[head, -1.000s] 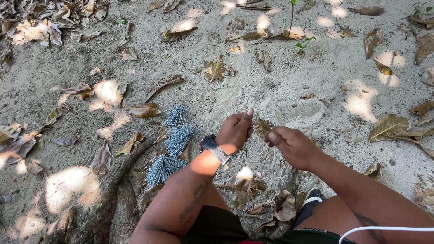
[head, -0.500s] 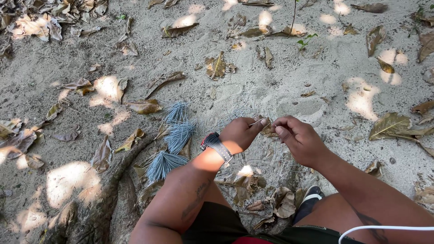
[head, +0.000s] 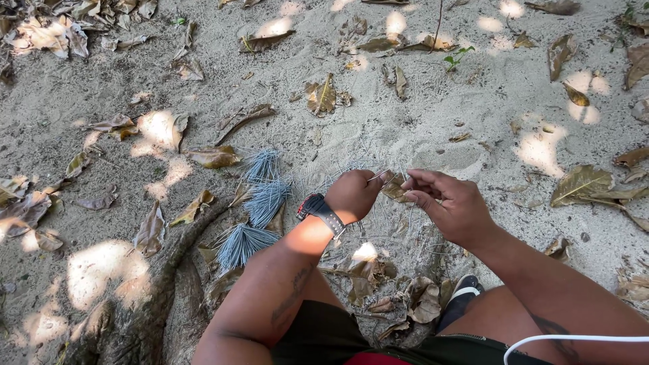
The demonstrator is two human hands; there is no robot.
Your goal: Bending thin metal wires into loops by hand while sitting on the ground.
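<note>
Leaf (head: 394, 187) pinched over sand (head: 433, 122)
My left hand (head: 353, 195) and right hand (head: 449, 206) fingers grip it — a hard tug could tear it.

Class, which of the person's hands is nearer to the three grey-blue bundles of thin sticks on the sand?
Left. The left hand is just right of the bundles; the right hand lies farther right, beyond it.

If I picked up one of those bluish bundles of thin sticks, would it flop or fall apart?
Each bluish bundle fans out like a stiff brush, so it probably holds its shape. The sticks look thin, so it is likely light. Whether it is tied cannot be seen; loose sticks might slip out.
</note>
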